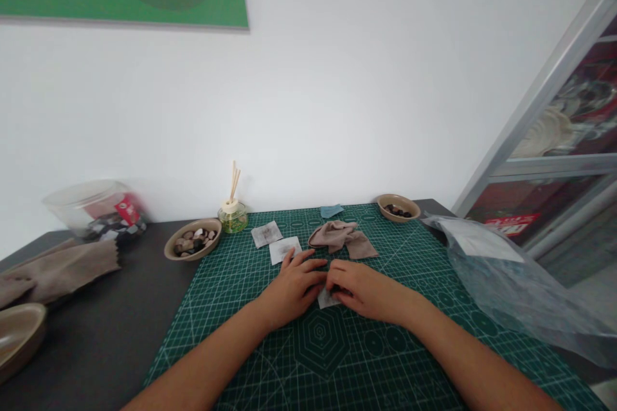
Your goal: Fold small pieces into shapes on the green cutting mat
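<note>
I have the small white sheet (326, 300) on the green mat (231, 334) partly under my curled right hand (364, 288), whose grip I can't tell, with my left hand (293, 286) loosely spread just beside.

Three papers (267, 234) (284, 250) (324, 300) are showing. From two hands (292, 286) (355, 286), three bowls (33, 329) (190, 257) (396, 199) are sitting at nine, ten, one o'clock.

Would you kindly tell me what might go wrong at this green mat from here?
The small white piece is partly hidden under the right hand, so it might crease or shift as the fingers work.

The reed diffuser stands right beside the bowl of stones; a reach there with the left hand could knock it over.

The plastic bag overlaps the mat's right side, so the right forearm might catch it.
</note>
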`<state>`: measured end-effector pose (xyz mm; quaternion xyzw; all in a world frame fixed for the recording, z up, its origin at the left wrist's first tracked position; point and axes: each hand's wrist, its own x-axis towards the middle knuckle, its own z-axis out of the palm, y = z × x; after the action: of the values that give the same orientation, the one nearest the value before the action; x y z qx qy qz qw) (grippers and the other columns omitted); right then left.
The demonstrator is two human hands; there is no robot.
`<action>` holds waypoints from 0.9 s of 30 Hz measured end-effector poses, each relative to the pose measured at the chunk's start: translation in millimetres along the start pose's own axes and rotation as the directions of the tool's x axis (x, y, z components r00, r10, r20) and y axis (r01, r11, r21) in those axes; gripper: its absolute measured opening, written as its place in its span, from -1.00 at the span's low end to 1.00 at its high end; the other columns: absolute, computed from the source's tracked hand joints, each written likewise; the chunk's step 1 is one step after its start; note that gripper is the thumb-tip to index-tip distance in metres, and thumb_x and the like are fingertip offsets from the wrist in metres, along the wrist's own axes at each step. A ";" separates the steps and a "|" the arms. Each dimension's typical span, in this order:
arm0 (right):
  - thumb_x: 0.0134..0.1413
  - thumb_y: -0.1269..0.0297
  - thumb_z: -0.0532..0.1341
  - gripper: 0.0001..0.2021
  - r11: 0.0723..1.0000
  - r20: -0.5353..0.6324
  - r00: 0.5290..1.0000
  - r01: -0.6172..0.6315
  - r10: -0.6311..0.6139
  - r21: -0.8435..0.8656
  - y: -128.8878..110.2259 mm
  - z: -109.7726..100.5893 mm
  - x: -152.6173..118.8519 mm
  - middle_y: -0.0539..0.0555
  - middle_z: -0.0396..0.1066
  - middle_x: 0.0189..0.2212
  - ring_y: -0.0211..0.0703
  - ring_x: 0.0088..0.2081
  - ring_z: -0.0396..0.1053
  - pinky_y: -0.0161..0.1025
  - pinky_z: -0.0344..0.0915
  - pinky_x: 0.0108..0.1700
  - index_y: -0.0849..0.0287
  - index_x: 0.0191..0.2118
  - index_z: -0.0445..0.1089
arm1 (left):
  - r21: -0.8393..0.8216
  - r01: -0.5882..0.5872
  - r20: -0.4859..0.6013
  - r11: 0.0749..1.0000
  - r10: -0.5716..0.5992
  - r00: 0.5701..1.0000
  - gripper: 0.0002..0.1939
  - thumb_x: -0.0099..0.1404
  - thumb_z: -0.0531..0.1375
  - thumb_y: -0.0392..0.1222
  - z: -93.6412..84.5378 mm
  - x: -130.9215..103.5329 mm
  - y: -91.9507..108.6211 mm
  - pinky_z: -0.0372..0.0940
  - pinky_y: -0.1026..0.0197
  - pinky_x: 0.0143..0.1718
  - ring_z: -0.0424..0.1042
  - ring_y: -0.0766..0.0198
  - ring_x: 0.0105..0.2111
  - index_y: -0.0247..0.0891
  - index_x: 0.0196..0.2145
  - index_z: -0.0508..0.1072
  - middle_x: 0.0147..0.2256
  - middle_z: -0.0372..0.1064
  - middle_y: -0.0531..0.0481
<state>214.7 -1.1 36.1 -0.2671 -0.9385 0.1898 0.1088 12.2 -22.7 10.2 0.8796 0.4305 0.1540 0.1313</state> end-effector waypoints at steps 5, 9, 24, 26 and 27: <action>0.10 0.53 0.11 -0.85 1.000 -0.009 1.000 0.006 -0.005 0.018 0.8 -2.2 -0.8 0.09 0.33 -0.25 -0.16 -0.23 0.31 -0.27 0.23 -0.18 0.22 -0.25 0.37 | 0.001 0.009 0.005 1.000 -0.009 1.000 -0.69 0.31 0.08 -0.33 -0.2 0.1 0.0 -0.23 -0.29 0.20 0.02 0.01 0.21 -0.04 -0.06 0.43 0.11 0.27 0.04; 0.08 0.52 0.13 -0.86 1.000 0.006 1.000 0.001 -0.001 0.029 -1.4 -1.5 -0.6 0.08 0.34 -0.28 -0.17 -0.27 0.32 -0.26 0.24 -0.20 0.22 -0.24 0.36 | -0.001 0.006 0.003 1.000 -0.006 1.000 -0.72 0.31 0.08 -0.32 0.1 -0.2 -0.9 -0.24 -0.29 0.20 0.02 0.00 0.21 -0.05 -0.09 0.45 0.13 0.25 0.04; 0.09 0.52 0.13 -0.85 1.000 0.002 1.000 0.010 -0.010 0.026 -1.2 0.3 -0.1 0.08 0.34 -0.24 -0.16 -0.22 0.32 -0.26 0.24 -0.17 0.21 -0.23 0.36 | 0.005 -0.004 -0.007 1.000 0.004 1.000 -0.71 0.31 0.08 -0.32 0.7 -0.3 -1.4 -0.24 -0.27 0.20 0.02 0.00 0.21 -0.05 -0.09 0.46 0.12 0.26 0.02; 0.07 0.53 0.13 -0.86 1.000 0.000 1.000 -0.008 0.008 0.016 -1.5 -2.1 -0.8 0.08 0.34 -0.27 -0.16 -0.25 0.32 -0.26 0.24 -0.20 0.22 -0.25 0.35 | 0.001 0.001 -0.004 1.000 -0.001 1.000 -0.70 0.31 0.08 -0.32 0.5 -0.4 -1.1 -0.24 -0.28 0.20 0.03 -0.01 0.21 -0.04 -0.07 0.44 0.12 0.26 0.02; 0.06 0.53 0.13 -0.86 1.000 -0.003 1.000 -0.011 0.011 0.011 -1.9 -3.0 -1.0 0.07 0.34 -0.28 -0.16 -0.26 0.32 -0.27 0.24 -0.20 0.22 -0.26 0.35 | -0.001 0.003 -0.001 1.000 -0.003 1.000 -0.70 0.31 0.09 -0.32 0.3 -0.3 -0.9 -0.24 -0.28 0.20 0.03 -0.01 0.21 -0.04 -0.06 0.44 0.12 0.26 0.02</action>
<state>215.6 -2.2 39.5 -0.2719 -0.9358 0.1952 0.1106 11.5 -22.4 9.6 0.8788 0.4320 0.1545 0.1315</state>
